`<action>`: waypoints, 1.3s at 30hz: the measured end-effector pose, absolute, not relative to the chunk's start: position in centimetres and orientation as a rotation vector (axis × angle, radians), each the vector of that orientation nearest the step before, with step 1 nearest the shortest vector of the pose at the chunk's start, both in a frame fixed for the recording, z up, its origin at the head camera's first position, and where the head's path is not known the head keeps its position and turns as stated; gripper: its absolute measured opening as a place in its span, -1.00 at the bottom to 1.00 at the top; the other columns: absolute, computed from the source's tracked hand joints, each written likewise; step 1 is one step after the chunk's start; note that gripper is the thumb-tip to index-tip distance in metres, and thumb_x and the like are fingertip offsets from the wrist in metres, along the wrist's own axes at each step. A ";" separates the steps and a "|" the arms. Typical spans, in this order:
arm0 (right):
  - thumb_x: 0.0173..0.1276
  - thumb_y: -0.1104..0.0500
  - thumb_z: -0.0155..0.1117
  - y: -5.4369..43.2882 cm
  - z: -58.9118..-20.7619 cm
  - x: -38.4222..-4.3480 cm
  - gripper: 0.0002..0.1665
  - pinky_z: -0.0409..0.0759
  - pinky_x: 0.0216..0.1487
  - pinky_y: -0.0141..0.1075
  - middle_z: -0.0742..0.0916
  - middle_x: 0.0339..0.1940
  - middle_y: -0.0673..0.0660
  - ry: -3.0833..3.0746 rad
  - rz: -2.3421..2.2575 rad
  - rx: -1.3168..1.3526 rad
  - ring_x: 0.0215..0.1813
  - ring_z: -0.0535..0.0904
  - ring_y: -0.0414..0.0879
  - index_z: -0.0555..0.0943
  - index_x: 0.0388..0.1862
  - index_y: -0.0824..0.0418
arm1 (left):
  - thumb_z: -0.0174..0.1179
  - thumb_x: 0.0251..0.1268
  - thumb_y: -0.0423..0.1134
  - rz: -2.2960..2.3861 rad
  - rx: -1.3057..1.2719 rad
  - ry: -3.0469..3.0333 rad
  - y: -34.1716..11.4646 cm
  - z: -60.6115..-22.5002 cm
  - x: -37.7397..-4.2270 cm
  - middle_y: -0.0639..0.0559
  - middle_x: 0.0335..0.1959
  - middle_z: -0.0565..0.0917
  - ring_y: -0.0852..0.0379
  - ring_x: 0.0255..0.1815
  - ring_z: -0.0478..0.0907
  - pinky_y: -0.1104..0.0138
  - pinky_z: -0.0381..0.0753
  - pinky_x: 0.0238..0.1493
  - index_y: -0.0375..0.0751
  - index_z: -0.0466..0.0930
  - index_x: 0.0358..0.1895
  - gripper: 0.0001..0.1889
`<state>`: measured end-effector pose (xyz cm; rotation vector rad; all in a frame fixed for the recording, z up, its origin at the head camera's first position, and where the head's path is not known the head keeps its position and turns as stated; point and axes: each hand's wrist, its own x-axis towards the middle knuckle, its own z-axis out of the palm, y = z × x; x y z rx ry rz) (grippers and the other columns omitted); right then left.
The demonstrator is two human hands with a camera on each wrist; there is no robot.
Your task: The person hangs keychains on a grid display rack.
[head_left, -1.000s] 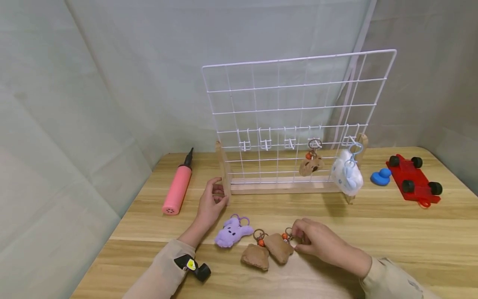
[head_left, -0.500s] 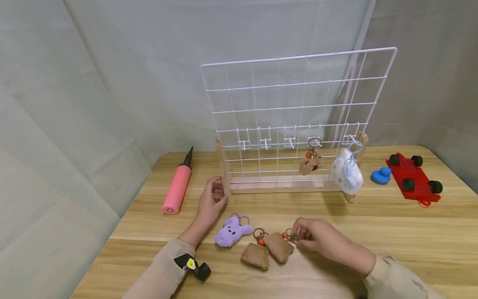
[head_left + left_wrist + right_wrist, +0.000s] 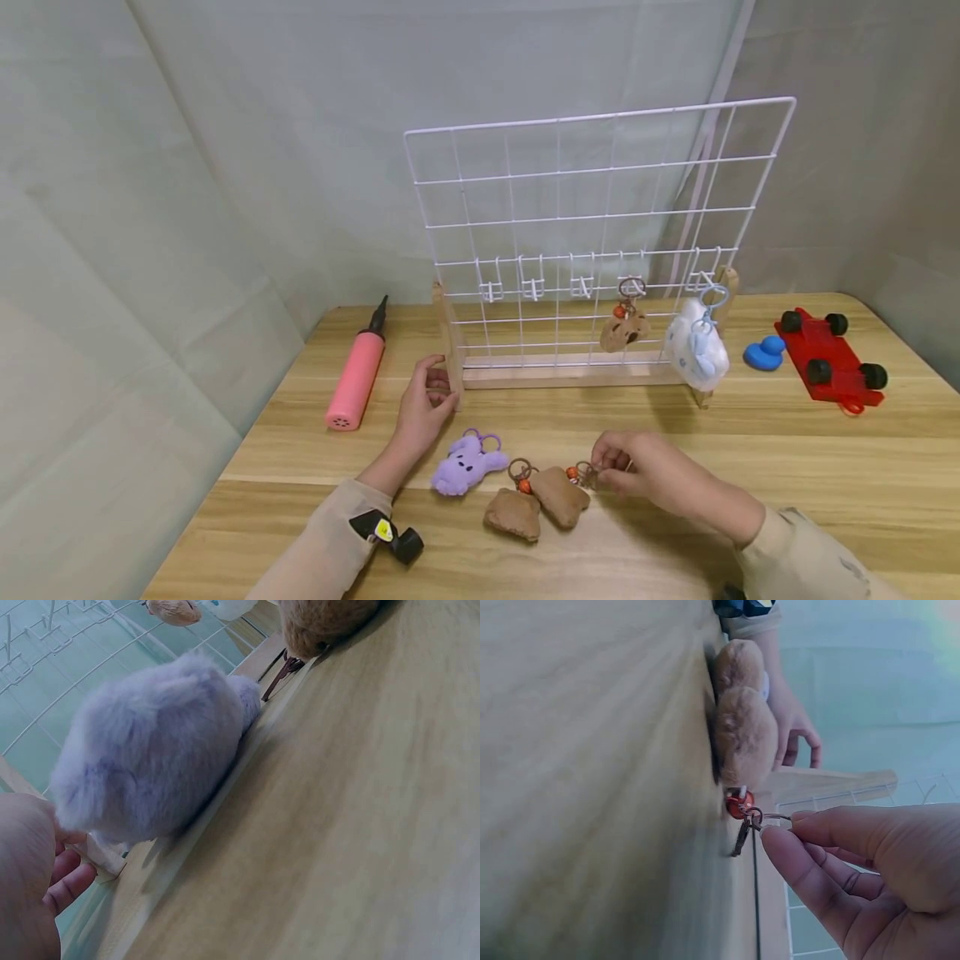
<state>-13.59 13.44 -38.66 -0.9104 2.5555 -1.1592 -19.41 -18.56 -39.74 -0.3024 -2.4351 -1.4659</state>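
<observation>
Thumb and forefinger of my right hand (image 3: 651, 473) pinch the metal ring (image 3: 776, 817) of a brown plush keychain (image 3: 560, 497), whose body lies face down on the table. An orange bead (image 3: 739, 804) sits between ring and plush. A second brown plush keychain (image 3: 513, 514) lies beside it, touching or nearly so. My left hand (image 3: 422, 408) holds the left wooden post (image 3: 450, 350) of a white wire grid rack (image 3: 558, 218). Close to that wrist lies a purple plush bunny keychain (image 3: 467, 467).
Several white hooks (image 3: 533, 289) line the grid. A brown bear keychain (image 3: 625, 331) and a white-and-blue plush keychain (image 3: 696, 346) hang at its right. A pink hand pump (image 3: 356, 382) lies left; a blue duck (image 3: 765, 353) and red toy car (image 3: 828, 358) are right.
My right fingers have closed on the keychain's ring and drawn it slightly up and to the right. The plush body and my left hand stay where they were.
</observation>
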 end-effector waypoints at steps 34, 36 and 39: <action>0.21 0.34 0.33 15.1 -31.9 -15.8 -0.95 0.58 -0.47 -0.49 0.69 -0.47 -0.02 2.879 -0.969 -1.149 -0.45 0.53 -0.42 0.61 -0.36 0.24 | 0.18 0.08 -0.66 -1.471 -0.307 -2.430 -18.5 -39.8 -19.4 -0.42 -0.08 0.54 -0.22 -0.09 0.55 0.18 0.66 -0.13 -0.50 0.24 0.23 -0.41; 0.21 0.36 0.32 15.1 -31.6 -15.9 -0.93 0.59 -0.47 -0.50 0.70 -0.47 -0.01 2.880 -0.974 -1.150 -0.45 0.54 -0.41 0.61 -0.36 0.23 | 0.18 0.08 -0.66 -1.482 -0.304 -2.425 -18.6 -39.9 -19.5 -0.43 -0.08 0.54 -0.23 -0.09 0.55 0.19 0.66 -0.13 -0.50 0.24 0.23 -0.41; 0.21 0.38 0.31 15.1 -31.0 -16.2 -0.92 0.59 -0.46 -0.50 0.71 -0.47 0.01 2.890 -0.964 -1.146 -0.46 0.56 -0.40 0.61 -0.36 0.23 | 0.18 0.07 -0.66 -1.489 -0.297 -2.419 -18.6 -39.9 -19.5 -0.42 -0.08 0.54 -0.21 -0.09 0.55 0.22 0.66 -0.14 -0.48 0.24 0.23 -0.41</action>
